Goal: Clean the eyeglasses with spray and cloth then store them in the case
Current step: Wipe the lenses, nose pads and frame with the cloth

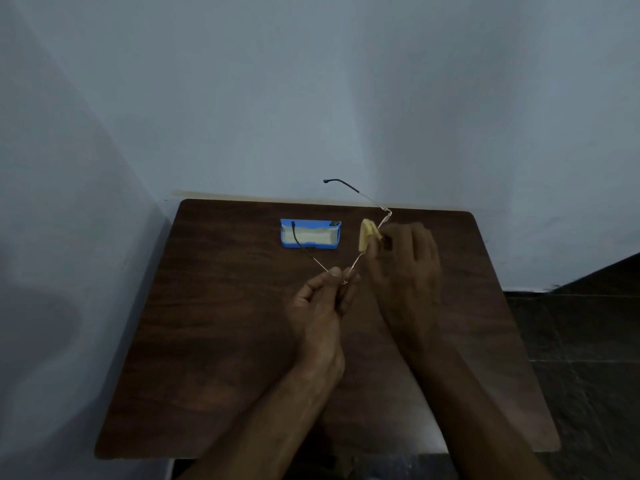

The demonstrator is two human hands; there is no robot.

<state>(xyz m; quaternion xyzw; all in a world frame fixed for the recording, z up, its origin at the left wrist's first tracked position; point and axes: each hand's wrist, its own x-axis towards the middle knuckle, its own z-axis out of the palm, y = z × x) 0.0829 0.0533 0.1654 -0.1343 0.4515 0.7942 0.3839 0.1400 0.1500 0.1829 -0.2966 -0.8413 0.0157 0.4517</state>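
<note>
Thin wire-framed eyeglasses (356,261) with both temples unfolded are held up above the brown table (214,341). My left hand (322,299) pinches the frame at its near hinge corner. My right hand (405,261) pinches a folded yellow cloth (367,234) around the far lens. One dark-tipped temple (341,183) points up toward the wall, the other (301,244) crosses in front of the case. The blue case (310,234) lies open at the back of the table with a pale lining. No spray bottle is in view.
The table stands against a pale wall (311,98) at the back and left. A dark tiled floor (581,341) lies to the right of the table edge.
</note>
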